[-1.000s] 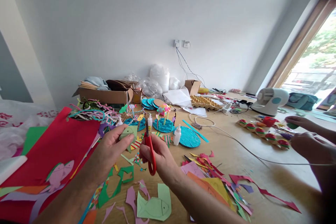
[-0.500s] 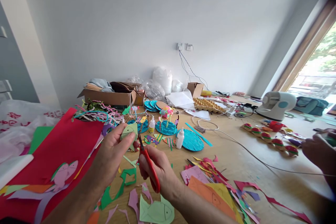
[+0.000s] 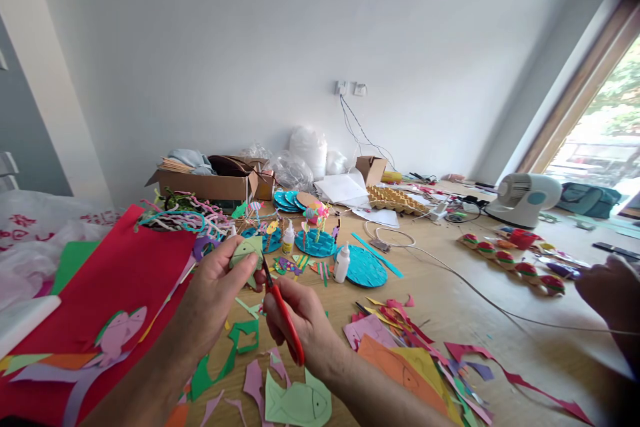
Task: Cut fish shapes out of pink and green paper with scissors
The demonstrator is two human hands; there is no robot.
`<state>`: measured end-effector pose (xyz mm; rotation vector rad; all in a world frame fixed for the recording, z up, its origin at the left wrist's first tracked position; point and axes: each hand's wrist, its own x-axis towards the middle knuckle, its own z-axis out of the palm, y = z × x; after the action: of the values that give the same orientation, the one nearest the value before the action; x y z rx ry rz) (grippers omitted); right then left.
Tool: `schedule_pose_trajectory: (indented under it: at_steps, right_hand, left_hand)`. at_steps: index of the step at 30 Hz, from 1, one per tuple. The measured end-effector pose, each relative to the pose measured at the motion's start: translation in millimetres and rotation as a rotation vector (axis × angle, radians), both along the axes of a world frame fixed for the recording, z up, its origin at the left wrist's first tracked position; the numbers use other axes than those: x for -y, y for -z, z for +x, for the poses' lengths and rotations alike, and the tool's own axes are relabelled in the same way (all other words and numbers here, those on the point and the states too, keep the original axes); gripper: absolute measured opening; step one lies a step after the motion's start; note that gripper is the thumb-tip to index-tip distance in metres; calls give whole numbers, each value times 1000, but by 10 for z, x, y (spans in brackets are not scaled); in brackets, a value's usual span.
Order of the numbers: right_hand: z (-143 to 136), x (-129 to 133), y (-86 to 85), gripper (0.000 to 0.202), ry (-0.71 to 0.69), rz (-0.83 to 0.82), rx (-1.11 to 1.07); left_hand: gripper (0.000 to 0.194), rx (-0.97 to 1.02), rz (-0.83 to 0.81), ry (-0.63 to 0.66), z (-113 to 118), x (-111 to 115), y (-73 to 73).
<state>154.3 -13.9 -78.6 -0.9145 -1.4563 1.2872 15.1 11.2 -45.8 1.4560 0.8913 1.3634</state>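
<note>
My left hand point(image 3: 213, 287) pinches a light green paper piece point(image 3: 246, 255) with a fish drawn on it, thumb on its front. Red-handled scissors point(image 3: 284, 317) are gripped in my right hand point(image 3: 305, 320), their blades at the right edge of that paper. Below my hands lies another light green paper point(image 3: 300, 403) with a drawn fish. Green paper offcuts point(image 3: 233, 350) are beside it. A pink paper fish point(image 3: 120, 331) rests on a red sheet point(image 3: 113, 280) at the left.
Two white glue bottles point(image 3: 342, 263) stand near blue discs point(image 3: 367, 267). Coloured scraps point(image 3: 410, 327) lie right of my right hand. A cable point(image 3: 470, 283) crosses the table. Another person's hand point(image 3: 607, 290) is at the far right, near a white fan point(image 3: 525, 200).
The scissor blades have moved slightly left onto the paper's edge and look more closed. The other person's hand has changed its pose, and the green item at it no longer shows.
</note>
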Motion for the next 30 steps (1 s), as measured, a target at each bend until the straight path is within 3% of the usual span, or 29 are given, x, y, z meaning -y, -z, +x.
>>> schedule_pose_trajectory:
  at_steps: [18,30]
  right_hand:
    - [13,-13,-9,25,15,-1,40]
    - [3,-16,-39,37,19,61,62]
  left_hand:
    - [15,-27,-11,-28,8,31,-33]
    - [13,6,-86,60,-56,5,-61]
